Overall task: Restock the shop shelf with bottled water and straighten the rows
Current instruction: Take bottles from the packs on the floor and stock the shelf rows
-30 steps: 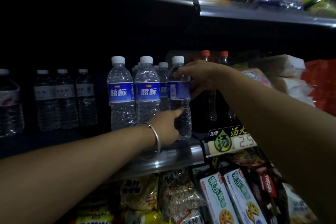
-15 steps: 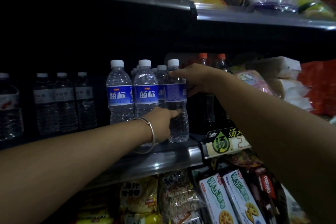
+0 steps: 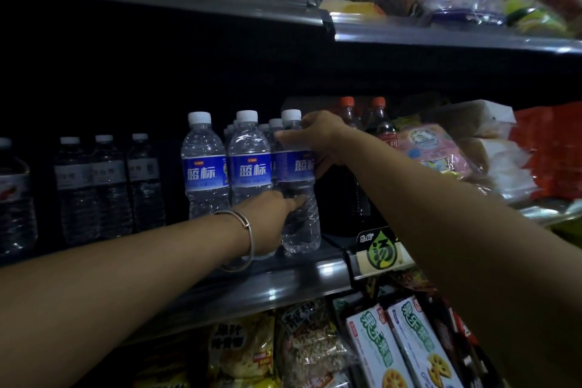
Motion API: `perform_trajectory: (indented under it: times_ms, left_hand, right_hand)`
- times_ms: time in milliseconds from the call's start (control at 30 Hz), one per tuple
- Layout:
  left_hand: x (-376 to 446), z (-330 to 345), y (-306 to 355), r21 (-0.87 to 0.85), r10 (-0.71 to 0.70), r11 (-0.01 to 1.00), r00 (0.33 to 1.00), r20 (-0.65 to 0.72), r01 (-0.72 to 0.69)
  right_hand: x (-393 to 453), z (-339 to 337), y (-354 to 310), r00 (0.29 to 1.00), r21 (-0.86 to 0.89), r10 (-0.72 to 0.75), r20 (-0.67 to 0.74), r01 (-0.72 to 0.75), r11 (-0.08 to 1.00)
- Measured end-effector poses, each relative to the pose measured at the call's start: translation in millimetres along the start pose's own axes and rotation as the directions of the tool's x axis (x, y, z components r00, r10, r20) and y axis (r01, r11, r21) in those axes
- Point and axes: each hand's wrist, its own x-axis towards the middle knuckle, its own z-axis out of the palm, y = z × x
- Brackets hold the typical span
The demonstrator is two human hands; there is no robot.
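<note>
Three blue-label water bottles stand in the front row on the shelf (image 3: 293, 285), with more behind them. My right hand (image 3: 318, 138) grips the shoulder of the rightmost water bottle (image 3: 299, 224), just under its white cap. My left hand (image 3: 267, 220), with a bangle on the wrist, holds the same bottle low down, its thumb across the clear ribbed body. That bottle stands upright at the shelf's front edge, its label showing part of the brand characters. The middle bottle (image 3: 250, 164) and the left bottle (image 3: 204, 167) face forward.
Grey-label water bottles (image 3: 107, 186) stand further back on the left. Dark soda bottles with orange caps (image 3: 379, 123) are just right of the water. A price-tag holder (image 3: 381, 253) juts from the shelf edge. Snack packs fill the right side, the upper shelf (image 3: 441, 38) and the shelf below.
The rightmost bottle has turned under both hands: its label showed the barcode side before and now shows the brand characters. Both hands stay on it.
</note>
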Motion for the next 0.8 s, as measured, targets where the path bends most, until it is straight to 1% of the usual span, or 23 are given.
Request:
perform_trajectory:
  times_ms: [167,333,533,700,800]
  left_hand:
    - [-0.4,0.7,-1.8,0.062,-0.015,0.998,1.0,-0.016,0.016]
    - [-0.5,2.2,-2.8,0.072,0.003,0.997,1.0,-0.021,-0.001]
    - [-2.2,4.9,-2.4,0.066,0.0,0.998,0.999,-0.036,0.002]
    - [-1.5,5.0,-4.4,0.07,0.024,0.997,0.999,-0.048,-0.02]
    - [-1.4,5.7,-4.7,0.077,0.025,0.997,0.998,-0.052,-0.021]
  right_hand:
    - [11.6,10.0,-0.4,0.993,-0.147,-0.082,-0.081,0.07,0.987]
    - [20.2,14.1,3.7,0.989,-0.204,-0.08,-0.127,0.053,0.978]
    - [20.7,18.4,3.0,0.986,-0.243,-0.076,-0.147,0.038,0.969]
    - [22.9,15.8,0.8,0.991,-0.269,-0.103,-0.081,0.077,0.96]
    - [23.4,13.1,1.1,0.987,-0.298,-0.146,-0.06,0.122,0.947]
